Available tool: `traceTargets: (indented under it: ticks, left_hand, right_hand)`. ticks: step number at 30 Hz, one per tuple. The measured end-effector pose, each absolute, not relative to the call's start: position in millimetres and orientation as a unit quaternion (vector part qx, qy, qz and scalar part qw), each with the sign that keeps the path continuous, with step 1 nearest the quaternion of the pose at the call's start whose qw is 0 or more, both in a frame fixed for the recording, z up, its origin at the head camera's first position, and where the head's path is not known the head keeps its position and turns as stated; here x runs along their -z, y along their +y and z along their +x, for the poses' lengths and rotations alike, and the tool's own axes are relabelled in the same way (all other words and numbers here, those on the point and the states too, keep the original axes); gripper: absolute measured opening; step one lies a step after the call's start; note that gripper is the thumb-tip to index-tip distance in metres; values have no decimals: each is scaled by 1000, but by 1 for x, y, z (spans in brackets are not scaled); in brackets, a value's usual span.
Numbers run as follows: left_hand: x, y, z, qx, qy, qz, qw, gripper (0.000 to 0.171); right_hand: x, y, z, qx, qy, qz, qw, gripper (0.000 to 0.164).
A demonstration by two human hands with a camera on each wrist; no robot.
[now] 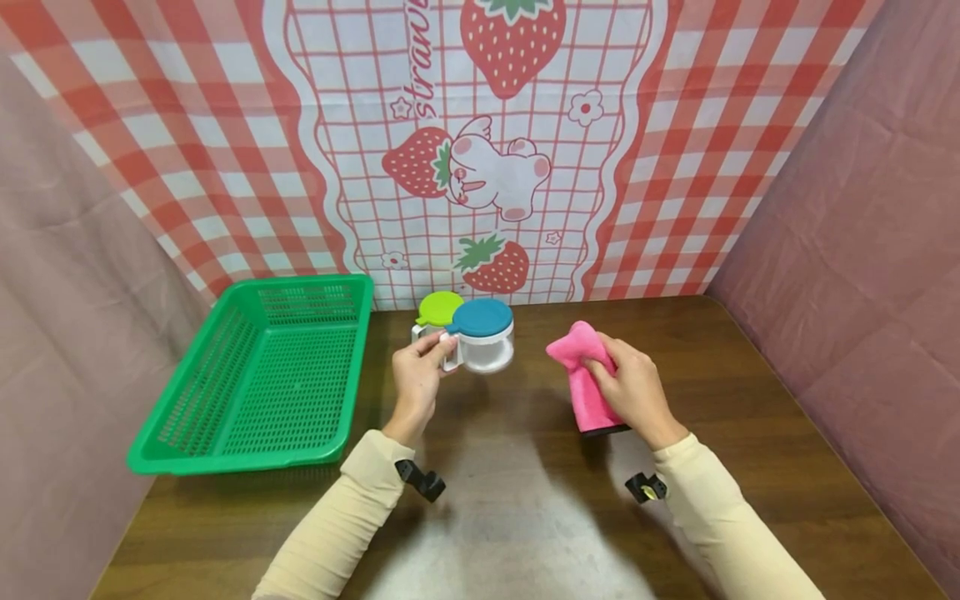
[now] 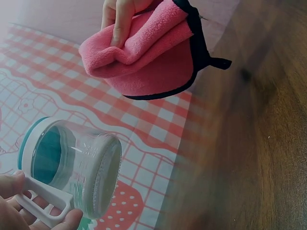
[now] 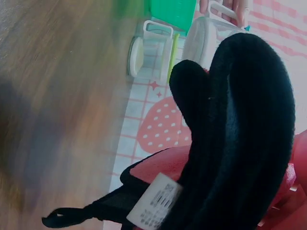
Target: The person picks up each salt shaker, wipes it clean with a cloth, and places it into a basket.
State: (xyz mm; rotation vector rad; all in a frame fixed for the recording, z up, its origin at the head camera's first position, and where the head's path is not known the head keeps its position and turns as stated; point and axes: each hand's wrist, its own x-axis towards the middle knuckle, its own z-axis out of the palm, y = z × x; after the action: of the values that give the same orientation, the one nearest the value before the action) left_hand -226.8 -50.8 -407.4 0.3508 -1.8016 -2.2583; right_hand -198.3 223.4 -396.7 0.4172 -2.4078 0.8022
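Note:
My left hand [image 1: 417,379] pinches the white handle [image 2: 45,203] of a clear jar with a blue lid [image 1: 483,318]. The jar looks raised off the table, and lies sideways across the left wrist view. In my right hand [image 1: 636,387] I grip a bunched pink cloth [image 1: 587,390] with black edging and a hanging loop [image 2: 220,63]. Its black underside [image 3: 254,120] and a white label [image 3: 155,203] show in the right wrist view. A gap separates cloth and jar. Behind the held jar stands a similar jar with a lime-green lid [image 1: 440,307], partly hidden.
On the left of the wooden table [image 1: 510,517] sits a green perforated plastic basket [image 1: 348,400]. A strawberry-print checked curtain [image 1: 675,167] hangs along the back edge. Pink drapes [image 1: 847,208] flank both sides.

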Motion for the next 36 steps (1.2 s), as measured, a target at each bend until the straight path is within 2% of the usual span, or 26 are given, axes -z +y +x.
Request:
traceTargets:
  ticks: [18,28,36]
  left_hand:
    - [406,-49,-226,772,-613,119,118,26]
    - [405,-47,-224,761,-624,128,121,24]
    - [405,-47,-223,759,-625,128,128,24]
  right_hand:
    - [389,200,-199,-306,-896,182,267,32]
    - [388,188,-200,-307,-898,194,248,38]
    - [387,178,-199,-299,-902,199,241,34]
